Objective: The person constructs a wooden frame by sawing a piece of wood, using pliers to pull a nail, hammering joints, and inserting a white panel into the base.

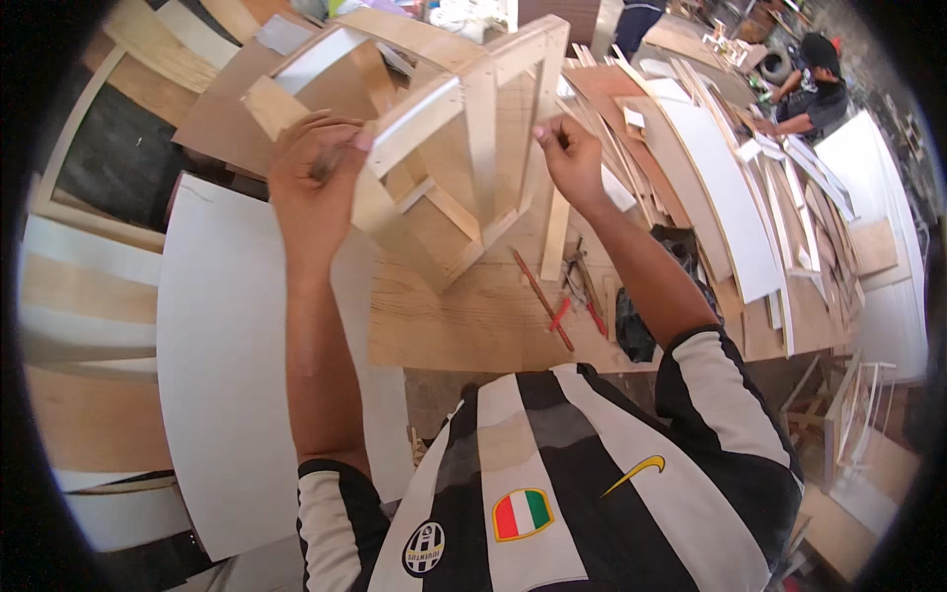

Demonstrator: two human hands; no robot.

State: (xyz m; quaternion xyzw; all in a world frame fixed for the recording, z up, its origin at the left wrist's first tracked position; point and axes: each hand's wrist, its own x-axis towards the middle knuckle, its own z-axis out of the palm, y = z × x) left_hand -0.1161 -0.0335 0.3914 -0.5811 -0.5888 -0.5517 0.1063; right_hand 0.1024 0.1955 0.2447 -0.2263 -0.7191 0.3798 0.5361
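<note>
A pale wooden box-like frame [478,109], with white-faced strips, stands tilted over the plywood worktop [434,335]. My left hand [316,178] is closed on its left side, thumb against a white-faced bar. My right hand [570,158] has curled fingers at the frame's right upright, gripping it near the edge. Below the frame on the worktop lie a brown pencil-like stick [543,298], red-handled pliers [582,296], another hand tool [590,276] partly hidden behind them, and a dark bag [639,316] by my right forearm.
Stacked long boards and strips [710,197] cover the right side. A large white panel [222,375] lies at left beside curved plywood pieces [89,414]. A crouched co-worker [809,99] works at back right; another person's legs [631,25] show behind. A small wooden frame [838,414] sits at lower right.
</note>
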